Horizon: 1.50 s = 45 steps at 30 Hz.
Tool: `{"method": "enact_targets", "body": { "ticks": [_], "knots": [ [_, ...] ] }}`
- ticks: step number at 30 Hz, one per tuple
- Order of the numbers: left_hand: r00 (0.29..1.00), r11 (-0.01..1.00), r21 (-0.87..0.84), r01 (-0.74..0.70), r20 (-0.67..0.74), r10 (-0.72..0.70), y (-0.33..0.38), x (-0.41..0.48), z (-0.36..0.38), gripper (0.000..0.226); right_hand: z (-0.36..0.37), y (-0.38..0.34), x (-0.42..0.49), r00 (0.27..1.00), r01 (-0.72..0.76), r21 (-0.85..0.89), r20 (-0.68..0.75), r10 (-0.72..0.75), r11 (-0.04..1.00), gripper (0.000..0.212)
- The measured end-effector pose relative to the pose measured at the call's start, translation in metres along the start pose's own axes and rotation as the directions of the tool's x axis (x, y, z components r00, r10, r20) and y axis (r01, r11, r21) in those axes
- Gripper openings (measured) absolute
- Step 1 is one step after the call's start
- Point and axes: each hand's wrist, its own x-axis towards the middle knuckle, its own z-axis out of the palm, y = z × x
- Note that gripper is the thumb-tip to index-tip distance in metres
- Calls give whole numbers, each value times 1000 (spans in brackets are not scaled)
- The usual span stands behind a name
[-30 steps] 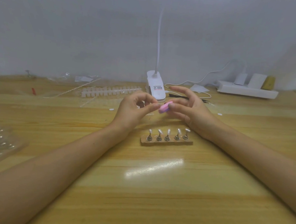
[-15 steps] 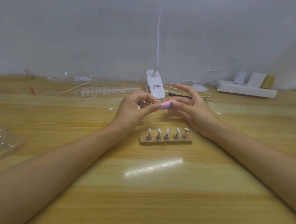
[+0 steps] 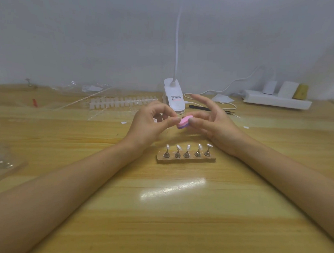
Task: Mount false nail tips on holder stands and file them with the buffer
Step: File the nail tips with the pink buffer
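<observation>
Buffer (image 3: 183,123) has dipped slightly, pinched in the right hand (image 3: 217,126); the left hand (image 3: 149,125) curls beside it, its hold unclear. Five stands (image 3: 186,154) with tips (image 3: 188,146) line one base (image 3: 199,160); table (image 3: 178,221) stretches nearer.

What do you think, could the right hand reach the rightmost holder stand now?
Probably yes: the right hand hovers just behind the rightmost stand, nothing between them, though it pinches the buffer.

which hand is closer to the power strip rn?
Right. The right hand, pinching the buffer, is nearer the camera and left of the power strip; the left hand is further left, past the buffer.
</observation>
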Motion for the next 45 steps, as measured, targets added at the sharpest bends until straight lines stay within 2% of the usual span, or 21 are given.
{"method": "enact_targets", "body": {
  "ticks": [2,4,9,12,13,16,17,20,24,27,28,31,34,36,38,42,45],
  "knots": [
    [1000,1000,5,-13,11,13,0,-1,0,13,0,-1,1,999,-11,4,37,11,1000,64],
    [1000,1000,7,-24,7,24,0,-1,0,11,-1,-1,1,1000,-11,38,6,11,999,64],
    [997,995,62,-77,15,76,2,-1,0,10,4,1,-2,996,-9,-60,90,15,998,72],
    [997,994,72,-77,30,75,4,-2,0,9,1,0,1,997,11,15,-71,-10,1000,73],
    [997,995,68,-76,23,75,5,-2,-1,8,0,0,1,997,6,22,-81,-4,1000,74],
    [997,995,66,-73,9,73,5,-1,0,9,3,-2,-2,995,-54,-41,80,57,998,74],
    [997,995,70,-73,16,73,5,-2,0,9,5,-2,-2,994,-57,-41,94,60,998,73],
    [997,995,71,-69,22,67,5,-2,1,10,1,-2,0,999,-30,38,-25,31,999,68],
    [997,994,81,-77,22,76,6,-2,0,11,6,-3,-1,998,-53,-11,45,54,999,77],
    [996,993,84,-80,40,77,7,-2,1,10,3,-3,0,997,-34,55,-61,37,998,74],
    [997,994,83,-78,36,75,7,-2,1,10,2,-3,0,998,-37,60,-55,40,997,74],
    [996,993,83,-80,31,78,8,-3,0,11,6,-3,-2,997,-48,-5,52,49,999,77],
    [992,991,76,-106,77,100,10,-4,1,12,3,-1,0,997,-23,57,-77,27,998,72],
    [992,991,83,-105,75,99,11,-4,1,10,0,-2,0,997,-31,71,-69,36,997,69],
    [992,991,85,-105,84,97,11,-4,1,11,1,-3,0,998,-41,49,-35,43,998,67],
    [992,996,62,-69,106,62,11,-4,2,14,-3,-1,-2,989,4,-37,-146,-9,999,54],
    [994,996,-58,69,88,-64,12,-3,-1,13,-14,-10,-6,993,-3,-366,-108,-40,930,35]
  ]
}}
